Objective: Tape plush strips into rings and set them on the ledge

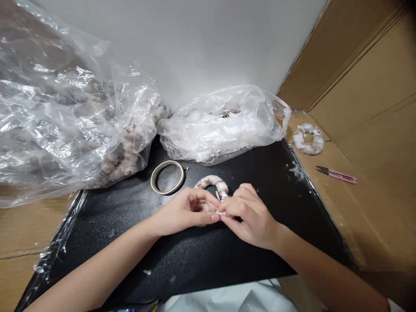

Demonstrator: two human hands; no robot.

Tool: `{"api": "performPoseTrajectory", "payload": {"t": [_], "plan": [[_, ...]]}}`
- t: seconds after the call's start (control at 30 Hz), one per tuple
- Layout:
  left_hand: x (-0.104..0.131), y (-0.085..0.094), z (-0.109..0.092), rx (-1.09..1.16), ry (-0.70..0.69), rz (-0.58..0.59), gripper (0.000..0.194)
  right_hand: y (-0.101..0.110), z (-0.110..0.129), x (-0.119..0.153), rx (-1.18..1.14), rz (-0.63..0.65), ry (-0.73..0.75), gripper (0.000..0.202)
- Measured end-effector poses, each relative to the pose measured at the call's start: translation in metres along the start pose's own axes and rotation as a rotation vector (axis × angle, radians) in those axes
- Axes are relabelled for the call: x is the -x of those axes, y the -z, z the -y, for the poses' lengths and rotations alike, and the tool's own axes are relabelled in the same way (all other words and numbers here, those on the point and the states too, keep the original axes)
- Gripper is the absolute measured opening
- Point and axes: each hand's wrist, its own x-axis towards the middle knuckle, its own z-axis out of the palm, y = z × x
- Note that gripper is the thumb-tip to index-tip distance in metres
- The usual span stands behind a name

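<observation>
A curved, fluffy white-and-brown ring [212, 180] lies on the black tabletop in front of me. My left hand [186, 211] is closed around its near end, thumb and fingers pinching the fur. Fingertips of my right hand [252, 216] meet the left ones and pinch a thin white strip [221, 212] at the ring's end. Another bit of white sticks up between the hands and the ring's right side. My fingers hide the ring's near part, so I cannot tell how the strip is attached.
A roll of tape [167, 163] lies behind my left hand. Clear bags stand at the back: a large one [65, 112] with furry pieces, a smaller one [224, 134] with white contents. On cardboard at right are another fluffy ring [316, 143] and pink thread snips [341, 175].
</observation>
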Motion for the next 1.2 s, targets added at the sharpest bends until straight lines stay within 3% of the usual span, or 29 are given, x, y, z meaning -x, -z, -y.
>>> {"api": "performPoseTrajectory", "payload": {"t": [0.23, 0.43, 0.53, 0.7, 0.83, 0.9, 1.07, 1.2], "plan": [[-0.001, -0.003, 0.005, 0.024, 0.041, -0.159, 0.025, -0.004, -0.004, -0.001, -0.034, -0.075, -0.129, 0.021], [-0.002, -0.007, 0.013, 0.117, 0.026, -0.294, 0.035, 0.004, -0.012, -0.003, -0.06, -0.198, -0.402, 0.013], [-0.003, -0.006, 0.015, 0.19, -0.04, -0.277, 0.034, 0.006, -0.015, -0.003, -0.05, -0.197, -0.503, 0.008], [-0.004, -0.003, 0.014, 0.295, -0.088, -0.194, 0.029, 0.003, -0.015, -0.004, -0.144, 0.05, -0.373, 0.033], [-0.001, -0.003, 0.011, 0.333, -0.029, -0.116, 0.026, 0.002, -0.016, -0.003, -0.182, 0.096, -0.35, 0.01], [0.001, -0.002, 0.009, 0.337, 0.001, -0.089, 0.027, 0.003, -0.017, -0.003, -0.223, 0.1, -0.379, 0.007], [0.003, 0.001, 0.005, 0.272, 0.002, -0.035, 0.03, 0.007, -0.015, -0.004, -0.424, 0.147, -0.616, 0.021], [0.006, -0.001, 0.004, 0.059, -0.117, -0.083, 0.036, 0.006, -0.015, -0.007, -0.726, 0.111, -0.865, 0.031]]}}
